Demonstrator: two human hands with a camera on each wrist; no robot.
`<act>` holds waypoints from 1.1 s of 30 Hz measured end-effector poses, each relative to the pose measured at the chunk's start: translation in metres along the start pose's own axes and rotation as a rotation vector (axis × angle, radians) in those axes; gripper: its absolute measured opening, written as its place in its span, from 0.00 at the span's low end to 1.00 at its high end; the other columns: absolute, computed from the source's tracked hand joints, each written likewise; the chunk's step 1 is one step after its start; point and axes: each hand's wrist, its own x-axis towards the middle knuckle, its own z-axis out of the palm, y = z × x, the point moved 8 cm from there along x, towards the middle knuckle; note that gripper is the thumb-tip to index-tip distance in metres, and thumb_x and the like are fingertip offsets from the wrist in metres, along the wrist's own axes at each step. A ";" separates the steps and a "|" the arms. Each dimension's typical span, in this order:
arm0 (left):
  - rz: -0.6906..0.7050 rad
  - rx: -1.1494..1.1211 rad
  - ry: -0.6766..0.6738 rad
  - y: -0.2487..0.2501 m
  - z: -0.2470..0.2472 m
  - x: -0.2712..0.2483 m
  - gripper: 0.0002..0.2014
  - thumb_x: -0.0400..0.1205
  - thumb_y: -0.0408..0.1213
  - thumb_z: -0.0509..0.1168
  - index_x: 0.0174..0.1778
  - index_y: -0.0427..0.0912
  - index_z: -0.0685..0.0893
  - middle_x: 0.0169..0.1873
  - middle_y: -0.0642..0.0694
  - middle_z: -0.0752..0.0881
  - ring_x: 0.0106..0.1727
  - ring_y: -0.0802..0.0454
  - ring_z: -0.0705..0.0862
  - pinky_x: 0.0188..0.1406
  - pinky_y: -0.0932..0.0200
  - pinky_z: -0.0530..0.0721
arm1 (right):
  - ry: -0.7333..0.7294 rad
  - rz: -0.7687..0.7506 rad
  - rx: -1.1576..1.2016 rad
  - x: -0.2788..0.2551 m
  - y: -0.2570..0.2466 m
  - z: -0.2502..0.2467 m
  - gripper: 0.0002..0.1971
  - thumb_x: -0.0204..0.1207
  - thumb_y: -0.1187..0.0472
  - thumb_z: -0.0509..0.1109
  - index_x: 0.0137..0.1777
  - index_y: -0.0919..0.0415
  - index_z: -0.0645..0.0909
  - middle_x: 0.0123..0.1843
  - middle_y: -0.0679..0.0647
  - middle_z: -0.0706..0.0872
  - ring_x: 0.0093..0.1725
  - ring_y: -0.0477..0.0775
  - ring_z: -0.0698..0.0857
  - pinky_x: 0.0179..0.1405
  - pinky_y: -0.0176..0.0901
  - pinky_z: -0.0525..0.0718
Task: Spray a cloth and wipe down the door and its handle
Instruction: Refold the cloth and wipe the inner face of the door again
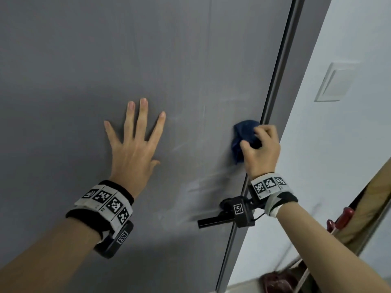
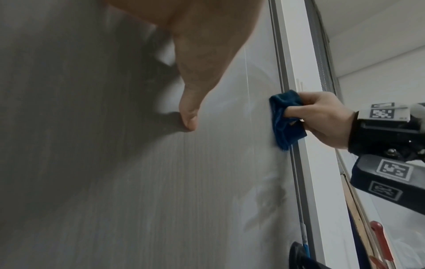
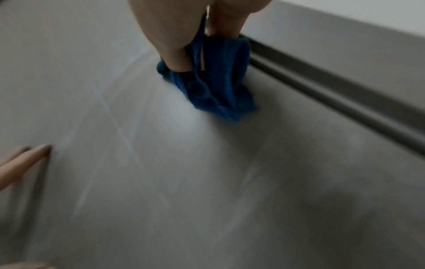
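A grey door (image 1: 105, 60) fills most of the head view. My left hand (image 1: 135, 140) lies flat against it with the fingers spread. My right hand (image 1: 261, 149) grips a bunched blue cloth (image 1: 243, 136) and presses it on the door close to the right edge. The left wrist view has the cloth (image 2: 285, 120) in my right hand (image 2: 322, 118) beside the door edge. In the right wrist view the cloth (image 3: 218, 81) is blurred against the door (image 3: 161, 182). A dark lever handle (image 1: 213, 220) sticks out below my right wrist, partly hidden by the wrist camera. Damp streaks mark the door around the cloth.
A dark frame strip (image 1: 281, 66) runs along the door's right edge. Beyond it is a white wall (image 1: 349, 144) with a light switch (image 1: 336, 83). A red-handled tool (image 1: 340, 218) and wooden boards lean at the lower right.
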 end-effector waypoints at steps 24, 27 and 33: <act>0.069 -0.076 0.012 0.028 0.046 -0.038 0.63 0.65 0.45 0.84 0.88 0.47 0.48 0.87 0.34 0.40 0.88 0.34 0.42 0.79 0.21 0.50 | -0.153 0.275 -0.246 -0.101 0.098 0.007 0.09 0.65 0.59 0.78 0.43 0.60 0.83 0.37 0.50 0.83 0.36 0.56 0.79 0.37 0.44 0.75; 0.069 -0.064 -0.011 0.017 0.057 -0.051 0.63 0.64 0.44 0.85 0.88 0.47 0.49 0.87 0.35 0.41 0.88 0.35 0.42 0.78 0.20 0.52 | -0.211 0.279 -0.213 -0.121 0.076 0.031 0.12 0.66 0.64 0.79 0.41 0.58 0.77 0.40 0.51 0.81 0.38 0.54 0.77 0.39 0.45 0.75; 0.038 -0.069 -0.056 0.005 0.078 -0.077 0.64 0.62 0.40 0.85 0.88 0.48 0.49 0.87 0.36 0.41 0.88 0.35 0.41 0.75 0.15 0.53 | -0.512 0.095 -0.078 -0.187 0.020 0.106 0.12 0.62 0.67 0.80 0.38 0.58 0.79 0.43 0.52 0.79 0.36 0.57 0.79 0.34 0.44 0.74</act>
